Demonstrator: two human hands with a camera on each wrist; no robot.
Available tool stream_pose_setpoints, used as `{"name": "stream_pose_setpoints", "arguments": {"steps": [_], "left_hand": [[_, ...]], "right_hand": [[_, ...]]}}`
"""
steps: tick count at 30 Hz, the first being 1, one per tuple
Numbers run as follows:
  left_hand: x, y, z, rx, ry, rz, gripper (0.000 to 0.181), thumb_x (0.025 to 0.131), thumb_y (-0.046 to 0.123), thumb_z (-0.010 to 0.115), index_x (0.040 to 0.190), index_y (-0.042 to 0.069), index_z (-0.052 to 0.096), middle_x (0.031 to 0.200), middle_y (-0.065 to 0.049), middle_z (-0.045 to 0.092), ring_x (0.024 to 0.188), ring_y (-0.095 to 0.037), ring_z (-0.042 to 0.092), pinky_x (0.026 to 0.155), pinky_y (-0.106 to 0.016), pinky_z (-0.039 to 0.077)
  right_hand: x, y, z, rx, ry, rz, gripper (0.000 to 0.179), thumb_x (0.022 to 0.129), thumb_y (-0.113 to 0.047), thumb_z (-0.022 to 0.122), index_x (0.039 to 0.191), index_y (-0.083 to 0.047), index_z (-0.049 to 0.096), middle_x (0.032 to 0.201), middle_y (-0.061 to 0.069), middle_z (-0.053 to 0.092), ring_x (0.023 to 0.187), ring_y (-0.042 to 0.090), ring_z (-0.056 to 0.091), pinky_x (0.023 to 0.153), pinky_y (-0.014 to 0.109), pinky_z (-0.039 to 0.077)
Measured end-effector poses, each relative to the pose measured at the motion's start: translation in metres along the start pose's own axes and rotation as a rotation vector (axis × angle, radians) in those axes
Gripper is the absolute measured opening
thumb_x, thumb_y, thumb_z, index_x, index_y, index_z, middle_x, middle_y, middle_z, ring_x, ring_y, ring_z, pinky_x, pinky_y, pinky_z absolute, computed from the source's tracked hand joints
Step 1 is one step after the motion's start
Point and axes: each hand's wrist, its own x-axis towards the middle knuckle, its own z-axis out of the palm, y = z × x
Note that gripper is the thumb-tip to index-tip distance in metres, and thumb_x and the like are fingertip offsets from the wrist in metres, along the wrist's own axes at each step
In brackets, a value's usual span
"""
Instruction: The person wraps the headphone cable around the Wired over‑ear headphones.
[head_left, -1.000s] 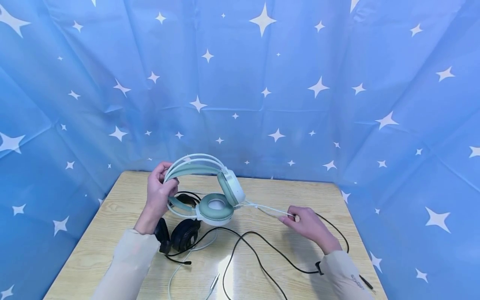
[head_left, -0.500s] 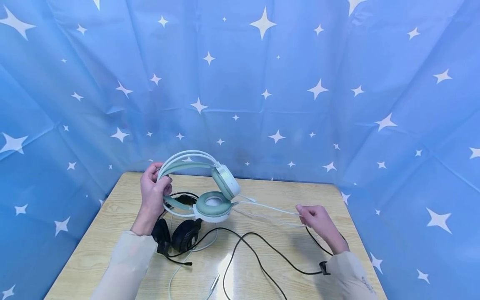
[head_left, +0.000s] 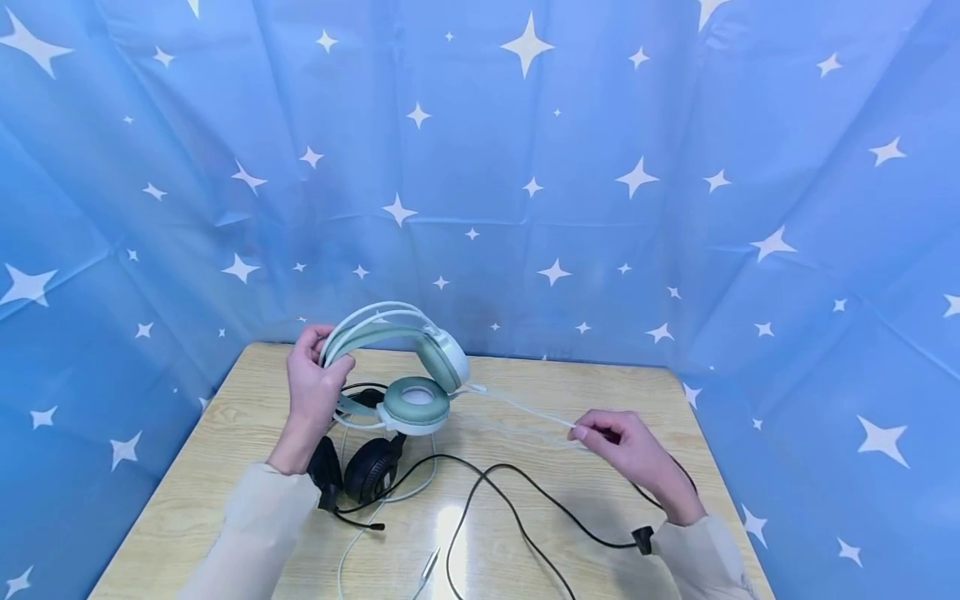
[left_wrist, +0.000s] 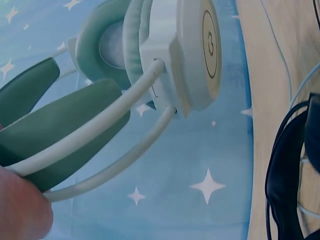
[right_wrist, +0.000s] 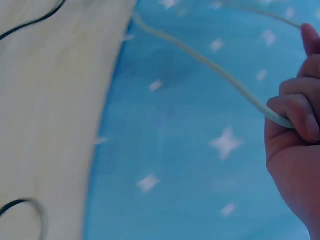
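Observation:
A white and green headset (head_left: 416, 403) is held up over the table, its ear cups toward the middle. My left hand (head_left: 313, 379) grips its headband from the left. In the left wrist view, the thumb (left_wrist: 24, 207) lies on the white headband bars (left_wrist: 90, 127), and a round cream plate (left_wrist: 211, 45) shows on one ear cup. My right hand (head_left: 626, 450) pinches a thin pale cable (head_left: 525, 408) that runs from the ear cups. In the right wrist view, the fingers curl round this cable (right_wrist: 215, 67), and a second strand reaches the fingertip above.
Beneath the raised headset lies a black headset (head_left: 371, 471) with a microphone (head_left: 375, 527). Its black cable (head_left: 525, 533) loops across the wooden table (head_left: 202, 500) toward the right sleeve. A pale cable with a metal plug (head_left: 429, 567) lies near the front. A blue starred curtain (head_left: 480, 167) stands behind.
The headset has shifted slightly left and its ear cups have come up a little. My right hand went right, then came back left along the cable.

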Motion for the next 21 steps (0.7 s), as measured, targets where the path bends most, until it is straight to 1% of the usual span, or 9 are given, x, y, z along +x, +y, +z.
{"name": "stream_pose_setpoints", "arguments": {"steps": [2, 4, 6, 8, 11, 14, 17, 21], "left_hand": [[-0.002, 0.001, 0.004, 0.027, 0.001, -0.006, 0.034, 0.076, -0.013, 0.057, 0.108, -0.002, 0.061, 0.068, 0.005, 0.056, 0.055, -0.01, 0.045, 0.051, -0.021, 0.038], [-0.004, 0.0, 0.009, 0.039, 0.006, -0.011, 0.032, 0.076, -0.011, 0.058, 0.107, -0.003, 0.062, 0.068, 0.005, 0.055, 0.057, -0.01, 0.044, 0.053, -0.022, 0.037], [-0.006, 0.0, 0.014, 0.051, 0.009, -0.012, 0.032, 0.076, -0.01, 0.059, 0.107, -0.003, 0.062, 0.069, 0.003, 0.054, 0.058, -0.01, 0.044, 0.054, -0.022, 0.036], [-0.007, 0.0, 0.018, 0.068, 0.003, -0.009, 0.032, 0.076, -0.007, 0.059, 0.108, -0.002, 0.062, 0.071, 0.002, 0.057, 0.06, -0.011, 0.045, 0.055, -0.022, 0.037], [-0.011, -0.001, 0.025, 0.12, -0.017, 0.015, 0.034, 0.076, -0.005, 0.061, 0.109, -0.002, 0.063, 0.073, -0.001, 0.059, 0.061, -0.013, 0.046, 0.057, -0.023, 0.039], [-0.015, 0.0, 0.032, 0.178, -0.032, 0.057, 0.035, 0.075, -0.005, 0.064, 0.109, 0.0, 0.064, 0.071, -0.001, 0.057, 0.059, -0.014, 0.046, 0.058, -0.025, 0.039], [-0.02, 0.0, 0.038, 0.216, -0.031, 0.111, 0.036, 0.073, -0.004, 0.067, 0.108, 0.002, 0.065, 0.068, 0.001, 0.055, 0.057, -0.015, 0.046, 0.057, -0.025, 0.039], [-0.026, 0.0, 0.045, 0.25, -0.036, 0.223, 0.036, 0.071, -0.002, 0.07, 0.106, 0.002, 0.065, 0.067, -0.003, 0.061, 0.056, -0.014, 0.048, 0.054, -0.025, 0.04]], "right_hand": [[0.005, -0.016, 0.004, 0.001, -0.047, -0.058, 0.024, 0.101, -0.002, 0.06, 0.101, -0.018, 0.077, 0.066, -0.008, 0.053, 0.053, -0.001, 0.035, 0.046, 0.024, 0.037], [0.007, -0.028, 0.007, -0.001, -0.076, -0.108, 0.027, 0.099, 0.001, 0.06, 0.103, -0.02, 0.077, 0.063, -0.011, 0.048, 0.052, -0.004, 0.033, 0.044, 0.021, 0.035], [0.009, -0.037, 0.009, -0.008, -0.09, -0.162, 0.031, 0.097, 0.004, 0.06, 0.105, -0.021, 0.077, 0.061, -0.011, 0.045, 0.052, -0.006, 0.032, 0.043, 0.019, 0.033], [0.01, -0.042, 0.011, -0.019, -0.108, -0.205, 0.033, 0.096, 0.006, 0.06, 0.106, -0.021, 0.076, 0.059, -0.011, 0.043, 0.052, -0.007, 0.031, 0.042, 0.017, 0.032], [0.011, -0.049, 0.016, -0.042, -0.144, -0.24, 0.034, 0.096, 0.005, 0.06, 0.108, -0.022, 0.076, 0.06, -0.012, 0.044, 0.052, -0.008, 0.032, 0.044, 0.016, 0.033], [0.014, -0.055, 0.023, -0.071, -0.164, -0.244, 0.031, 0.097, 0.002, 0.061, 0.109, -0.023, 0.076, 0.063, -0.017, 0.044, 0.053, -0.009, 0.034, 0.045, 0.015, 0.034], [0.016, -0.06, 0.028, -0.096, -0.164, -0.254, 0.029, 0.097, 0.0, 0.061, 0.109, -0.022, 0.075, 0.065, -0.019, 0.044, 0.054, -0.01, 0.035, 0.046, 0.014, 0.035], [0.022, -0.067, 0.033, -0.136, -0.163, -0.273, 0.027, 0.099, -0.003, 0.06, 0.112, -0.021, 0.075, 0.065, -0.019, 0.042, 0.054, -0.01, 0.035, 0.047, 0.013, 0.035]]}}
